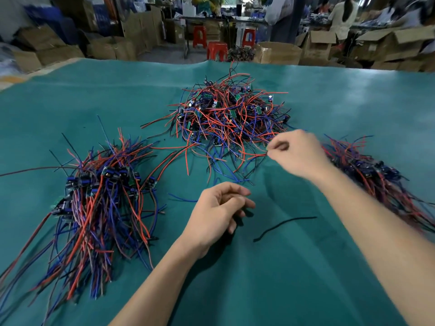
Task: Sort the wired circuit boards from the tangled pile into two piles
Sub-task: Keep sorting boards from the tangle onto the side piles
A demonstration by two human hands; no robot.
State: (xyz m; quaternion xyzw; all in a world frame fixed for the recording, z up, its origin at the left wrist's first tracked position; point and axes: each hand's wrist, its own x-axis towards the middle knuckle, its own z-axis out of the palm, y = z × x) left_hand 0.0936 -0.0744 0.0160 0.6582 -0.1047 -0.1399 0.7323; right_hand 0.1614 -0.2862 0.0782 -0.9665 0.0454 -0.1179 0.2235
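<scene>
A tangled pile [226, 116] of small circuit boards with red, blue and black wires lies at the middle of the green table. A sorted pile [101, 203] with its wires laid toward me sits at the left. Another sorted pile [376, 175] lies at the right, partly hidden behind my right forearm. My right hand [296, 151] pinches a wire end at the tangled pile's near right edge. My left hand [219, 212] hovers over the cloth in front of the tangled pile, fingers loosely curled and holding nothing.
The green cloth [270, 267] covers the table. A loose black wire [282, 227] and a loose blue wire [183, 198] lie near my hands. Beyond the far edge stand cardboard boxes [277, 52], red stools [217, 49] and people at benches.
</scene>
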